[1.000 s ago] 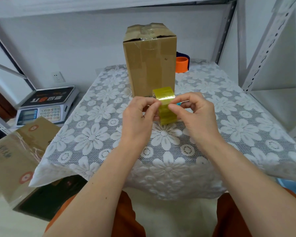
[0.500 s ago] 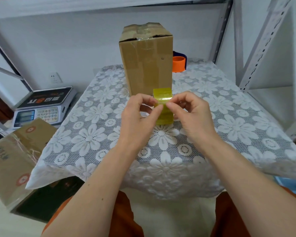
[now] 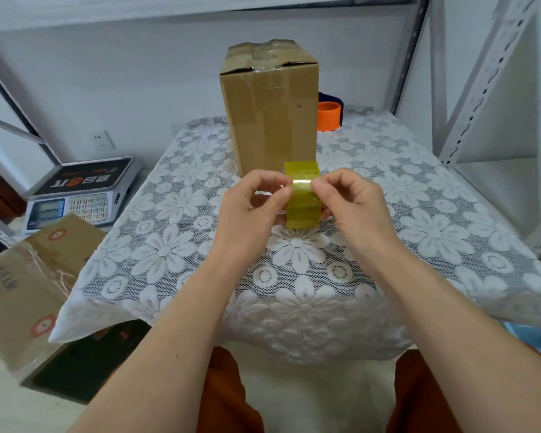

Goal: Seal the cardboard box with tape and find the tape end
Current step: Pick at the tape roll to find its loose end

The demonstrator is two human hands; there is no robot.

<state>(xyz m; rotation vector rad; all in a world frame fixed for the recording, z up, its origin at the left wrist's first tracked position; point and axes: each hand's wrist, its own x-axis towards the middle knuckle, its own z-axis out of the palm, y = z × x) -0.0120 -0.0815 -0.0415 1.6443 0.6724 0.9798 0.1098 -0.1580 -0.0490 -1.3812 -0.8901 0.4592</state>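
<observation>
A tall cardboard box (image 3: 270,110) stands upright at the back of the table, its top flaps covered with clear tape. In front of it I hold a yellowish clear tape roll (image 3: 303,201) on edge above the tablecloth. My left hand (image 3: 250,210) grips the roll's left side, thumb tip on its outer face. My right hand (image 3: 350,204) holds the right side, with thumb and forefinger tips pressed on the outer face. A glossy strip crosses the roll between the two thumbs. No loose tape end is plainly visible.
The table (image 3: 181,245) has a white floral lace cloth. An orange and dark blue tape dispenser (image 3: 329,115) sits behind the box. A digital scale (image 3: 82,195) and cardboard boxes (image 3: 28,276) lie to the left. Metal shelf posts (image 3: 481,82) rise on the right.
Both hands have kept hold of the roll, with small finger shifts on its outer face. The view has swayed slightly. The box has stayed put.
</observation>
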